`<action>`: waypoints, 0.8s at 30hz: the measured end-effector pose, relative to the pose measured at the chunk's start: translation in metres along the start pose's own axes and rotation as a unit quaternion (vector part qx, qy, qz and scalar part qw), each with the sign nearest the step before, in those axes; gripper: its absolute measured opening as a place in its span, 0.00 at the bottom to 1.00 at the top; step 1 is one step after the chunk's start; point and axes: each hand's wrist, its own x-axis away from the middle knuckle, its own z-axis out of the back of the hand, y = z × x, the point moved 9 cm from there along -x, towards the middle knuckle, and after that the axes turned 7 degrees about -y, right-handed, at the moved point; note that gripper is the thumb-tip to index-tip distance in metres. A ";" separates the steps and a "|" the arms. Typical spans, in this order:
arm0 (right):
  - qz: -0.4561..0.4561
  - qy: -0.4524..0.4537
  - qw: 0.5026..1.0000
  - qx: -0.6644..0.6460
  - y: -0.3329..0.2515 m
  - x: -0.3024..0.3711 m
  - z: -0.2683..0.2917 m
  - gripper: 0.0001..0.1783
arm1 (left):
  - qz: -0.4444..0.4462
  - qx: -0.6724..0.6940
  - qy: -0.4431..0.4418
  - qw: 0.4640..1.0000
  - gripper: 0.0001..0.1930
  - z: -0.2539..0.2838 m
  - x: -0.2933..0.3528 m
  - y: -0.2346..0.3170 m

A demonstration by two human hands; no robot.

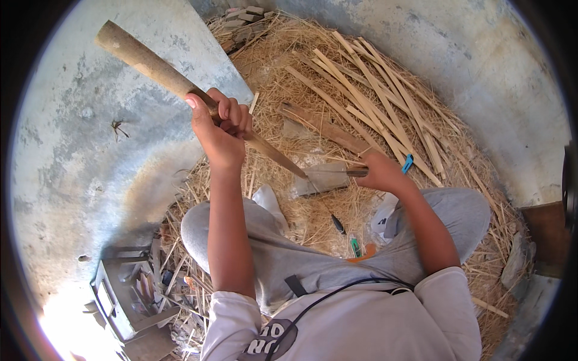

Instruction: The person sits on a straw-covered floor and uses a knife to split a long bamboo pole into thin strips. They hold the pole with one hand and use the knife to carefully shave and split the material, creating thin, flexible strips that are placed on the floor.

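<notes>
The left hand (221, 135) has its fingers closed around a bamboo pole (144, 63); the thumb lies along the upper side. The thicker end of the pole extends up and to the left of these fingers, and the thinner end slopes down and to the right, into the space between the 2 hands. The right hand (385, 171) has its fingers wrapped around the dark handle of a knife (356, 172). The blade points left from these fingers and ends at the thin tip of the pole; whether the 2 touch cannot be told. A grey block (328, 182) lies on the floor directly below the blade, to the left of the right fingers. A brown plank (325, 130) lies just beyond the right fingers, angled away to the upper left. Farther beyond them is a pile of pale wooden strips (385, 117). A small blue object (407, 163) sits near the right wrist. Below the right fingers, toward the lap, lies a black pointed tool (338, 224). Straw (265, 57) covers the floor around these parts.
</notes>
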 end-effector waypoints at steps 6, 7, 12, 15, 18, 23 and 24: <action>-0.111 0.127 0.983 -0.070 0.022 0.004 0.006 0.18 | 0.000 0.015 -0.027 1.000 0.33 -0.004 0.000 0.000; -0.066 0.076 0.993 -0.058 0.017 -0.001 0.002 0.18 | 0.003 0.021 -0.038 0.999 0.33 -0.003 0.000 0.000; 0.033 0.018 0.998 -0.046 -0.008 0.016 0.024 0.19 | 0.022 0.054 -0.107 0.993 0.33 -0.009 0.005 0.001; -0.105 0.054 0.992 -0.041 0.010 0.014 0.028 0.19 | 0.031 0.077 -0.157 0.984 0.33 -0.019 0.008 0.000; -0.119 0.096 0.986 -0.062 0.031 0.005 0.007 0.19 | 0.038 0.102 -0.196 0.975 0.33 -0.026 0.007 -0.003; 0.022 -0.091 0.984 -0.153 0.004 0.016 0.025 0.24 | 0.058 0.088 -0.269 0.957 0.33 -0.035 0.010 0.000; 0.000 -0.089 0.984 -0.151 0.006 0.018 0.028 0.24 | 0.047 0.094 -0.273 0.956 0.33 -0.037 0.010 0.004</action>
